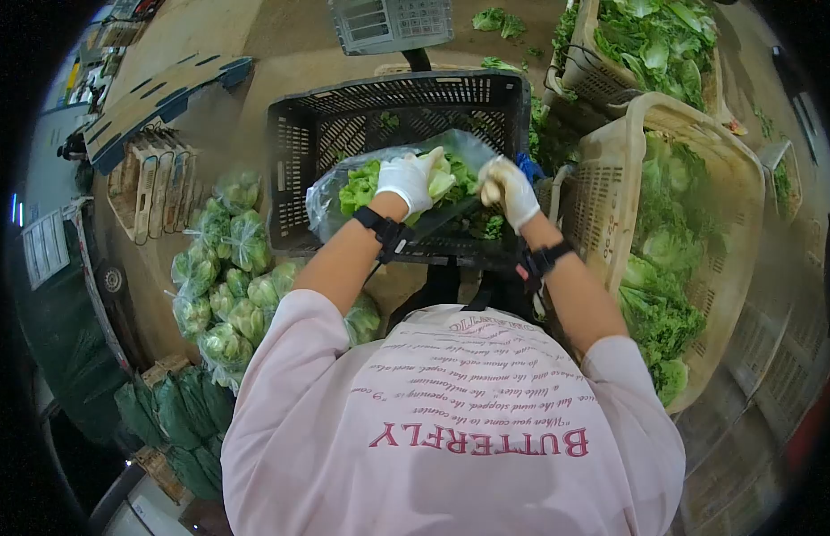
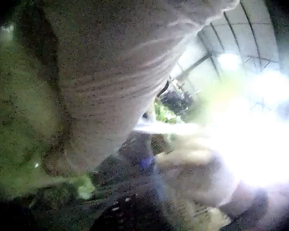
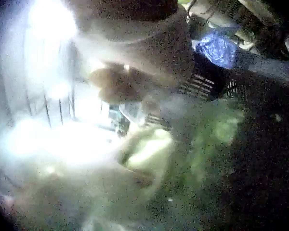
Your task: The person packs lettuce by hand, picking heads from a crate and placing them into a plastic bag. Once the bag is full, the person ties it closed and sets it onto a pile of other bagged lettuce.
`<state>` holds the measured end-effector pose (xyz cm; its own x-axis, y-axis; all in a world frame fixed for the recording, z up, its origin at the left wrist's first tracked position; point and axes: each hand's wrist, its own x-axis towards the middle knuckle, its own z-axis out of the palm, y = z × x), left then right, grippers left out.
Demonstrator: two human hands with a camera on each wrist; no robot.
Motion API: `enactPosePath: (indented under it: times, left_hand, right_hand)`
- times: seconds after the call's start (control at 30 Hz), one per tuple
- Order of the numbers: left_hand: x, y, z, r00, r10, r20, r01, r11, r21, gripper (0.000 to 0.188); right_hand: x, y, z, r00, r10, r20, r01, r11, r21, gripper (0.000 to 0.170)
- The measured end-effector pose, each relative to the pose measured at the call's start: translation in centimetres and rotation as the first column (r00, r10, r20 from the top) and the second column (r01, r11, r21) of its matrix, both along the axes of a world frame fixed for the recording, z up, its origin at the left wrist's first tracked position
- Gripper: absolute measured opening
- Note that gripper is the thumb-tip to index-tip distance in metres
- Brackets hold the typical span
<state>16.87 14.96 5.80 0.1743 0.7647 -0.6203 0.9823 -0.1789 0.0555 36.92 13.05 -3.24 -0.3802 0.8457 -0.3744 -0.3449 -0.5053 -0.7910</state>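
Note:
In the head view my left hand (image 1: 404, 181), in a white glove, grips a head of lettuce (image 1: 443, 183) near its pale stem end. More green leaves spread left of that hand, inside a clear plastic bag (image 1: 321, 204). My right hand (image 1: 511, 190), also gloved, has its fingers curled at the bag's right edge and pinches the film there. Both hands are over a black plastic crate (image 1: 281, 170) with loose leaves in its bottom. The wrist views are blurred and glaring; pale stem (image 3: 151, 147) shows in the right one.
A digital scale display (image 1: 393, 25) stands beyond the crate. Cream crates (image 1: 603, 192) of lettuce stand to the right, with a blue plastic bag (image 3: 216, 49) near the black crate's rim. Bagged lettuces (image 1: 227, 304) are piled at the left on the floor. Loose leaves (image 1: 499, 22) lie beyond.

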Motion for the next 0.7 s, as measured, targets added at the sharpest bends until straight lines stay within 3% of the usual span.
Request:
enactPosePath:
  times: [0.03, 0.07, 0.1, 0.13, 0.17, 0.23, 0.27, 0.3, 0.4, 0.43, 0.53, 0.6, 0.63, 0.67, 0.7]
  left_hand:
    - [-0.1, -0.5, -1.1, 1.000, 0.011, 0.002, -0.011, 1.000, 0.001, 0.091]
    - [-0.1, -1.2, -2.0, 0.999, 0.014, -0.047, -0.011, 0.997, 0.074, 0.091]
    - [-0.1, -2.0, -2.8, 0.995, 0.020, -0.097, -0.006, 0.989, 0.146, 0.091]
    - [0.0, -3.0, -3.6, 0.997, -0.001, -0.073, 0.017, 0.973, 0.230, 0.092]
    - [0.3, -3.8, -3.5, 1.000, 0.000, 0.007, -0.002, 0.968, 0.250, 0.093]
    - [0.4, -5.5, -4.0, 0.991, -0.133, 0.022, 0.113, 0.909, 0.400, 0.093]
    - [-0.2, -5.9, -5.2, 0.987, -0.142, 0.082, 0.106, 0.936, 0.337, 0.095]
    - [-1.0, -6.1, -6.9, 0.971, -0.156, 0.182, 0.092, 0.943, 0.319, 0.095]
    - [-1.0, -5.3, -10.0, 0.951, -0.219, 0.220, 0.201, 0.974, 0.101, 0.089]
    - [-0.5, -5.2, -11.2, 0.932, -0.217, 0.289, 0.179, 0.972, 0.154, 0.086]
    - [0.4, -6.2, -10.5, 0.908, -0.247, 0.340, 0.164, 0.953, 0.255, 0.077]
    - [0.2, -7.2, -6.6, 0.918, -0.109, 0.382, 0.008, 0.967, 0.256, 0.067]
    - [-0.4, -8.2, -5.1, 0.893, -0.091, 0.441, -0.089, 0.925, 0.369, 0.056]
    - [-1.4, -9.4, -4.1, 0.836, -0.001, 0.549, -0.208, 0.925, 0.318, 0.049]
    - [-2.5, -10.4, -3.2, 0.758, 0.088, 0.647, -0.321, 0.913, 0.252, 0.042]
  right_hand:
    - [0.3, -1.2, 3.4, 0.989, 0.126, -0.072, -0.131, 0.988, -0.082, 0.018]
    - [0.0, -2.6, 4.9, 0.971, 0.235, -0.039, -0.238, 0.952, -0.191, 0.020]
    - [-0.3, -3.8, 6.2, 0.939, 0.344, -0.018, -0.333, 0.894, -0.301, 0.022]
    - [-0.4, -4.3, 8.0, 0.894, 0.433, -0.113, -0.441, 0.808, -0.392, 0.028]
    - [-0.4, -4.8, 8.3, 0.892, 0.386, -0.235, -0.448, 0.819, -0.358, 0.030]
    - [0.1, -4.8, 9.0, 0.973, 0.074, -0.220, -0.133, 0.955, -0.266, 0.032]
    - [0.9, -4.2, 9.7, 0.953, 0.029, -0.301, -0.099, 0.970, -0.220, 0.038]
    - [0.8, -4.5, 11.2, 0.893, -0.095, -0.441, -0.038, 0.958, -0.283, 0.046]
    - [-0.2, -6.1, 10.1, 0.899, 0.078, -0.432, -0.180, 0.963, -0.201, 0.057]
    - [-0.1, -6.3, 9.8, 0.901, 0.084, -0.425, -0.184, 0.963, -0.198, 0.057]
    - [1.4, -6.9, 9.0, 0.941, 0.030, -0.338, -0.098, 0.978, -0.184, 0.061]
    - [3.2, -7.4, 8.2, 0.989, 0.070, -0.128, -0.094, 0.977, -0.193, 0.061]
    - [3.8, -7.9, 7.9, 0.996, 0.086, 0.012, -0.082, 0.974, -0.210, 0.061]
    - [4.1, -8.2, 7.5, 0.997, 0.081, 0.013, -0.077, 0.976, -0.202, 0.061]
    - [4.3, -8.4, 7.1, 0.978, 0.118, 0.171, -0.089, 0.982, -0.165, 0.062]
